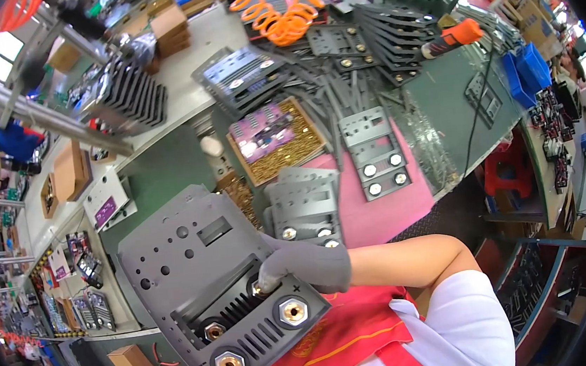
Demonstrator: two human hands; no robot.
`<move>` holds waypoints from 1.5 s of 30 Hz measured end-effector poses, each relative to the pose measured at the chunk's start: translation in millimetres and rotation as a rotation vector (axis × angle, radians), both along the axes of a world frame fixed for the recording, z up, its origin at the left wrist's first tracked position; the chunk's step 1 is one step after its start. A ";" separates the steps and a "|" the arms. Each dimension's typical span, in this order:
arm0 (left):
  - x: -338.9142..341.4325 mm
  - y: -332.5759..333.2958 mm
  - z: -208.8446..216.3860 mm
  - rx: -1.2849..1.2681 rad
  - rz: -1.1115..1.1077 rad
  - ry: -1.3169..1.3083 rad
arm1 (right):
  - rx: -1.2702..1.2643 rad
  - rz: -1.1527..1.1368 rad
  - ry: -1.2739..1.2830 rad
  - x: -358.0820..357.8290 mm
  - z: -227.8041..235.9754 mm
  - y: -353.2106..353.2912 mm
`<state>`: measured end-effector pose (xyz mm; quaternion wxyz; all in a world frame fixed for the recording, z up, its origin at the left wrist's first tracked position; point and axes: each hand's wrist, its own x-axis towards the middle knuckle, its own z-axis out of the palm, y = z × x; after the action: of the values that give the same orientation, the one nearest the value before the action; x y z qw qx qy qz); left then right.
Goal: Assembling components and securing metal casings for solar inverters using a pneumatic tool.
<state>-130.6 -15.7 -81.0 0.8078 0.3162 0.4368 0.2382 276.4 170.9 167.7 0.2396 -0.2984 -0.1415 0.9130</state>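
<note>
A large dark grey metal panel [173, 258] is tilted up close in front of me. It has punched holes, a rectangular cutout, a row of slots and several brass fittings with hex nuts [293, 312] at its lower end. My right hand [304, 263], in a grey glove, grips the panel's right edge, its thumb lying against one of the brass fittings beside the opening. My left hand does not show; the panel covers that area. Just beyond the panel, similar grey plates [302, 200] lie stacked on the green bench.
A tray of small brass parts [296, 144] holds a purple printed card. Another panel with fittings [374, 147] lies on a pink sheet [381, 217]. Behind are piled plates and strips, a coiled orange hose [284, 21] and an orange-handled power driver [452, 39]. Blue bins [528, 72] stand right.
</note>
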 end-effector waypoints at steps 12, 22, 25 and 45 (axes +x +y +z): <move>491.9 91.9 -23.4 0.217 -0.045 0.021 | -0.300 -0.261 -0.350 356.1 -33.0 -51.7; 747.2 170.6 -50.8 -0.348 0.132 -0.502 | -0.109 -0.536 -0.689 564.4 -105.0 -29.4; 766.9 197.1 -51.1 -0.390 0.162 -0.525 | -0.136 -0.509 -0.721 578.7 -106.5 6.6; 709.6 192.0 45.1 0.699 -0.103 0.961 | 0.408 -0.159 -0.869 601.4 -117.1 75.4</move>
<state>579.0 176.3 -35.9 0.3781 0.6564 0.6333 0.1585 877.8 246.3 50.5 0.2812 -0.6087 -0.3814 0.6364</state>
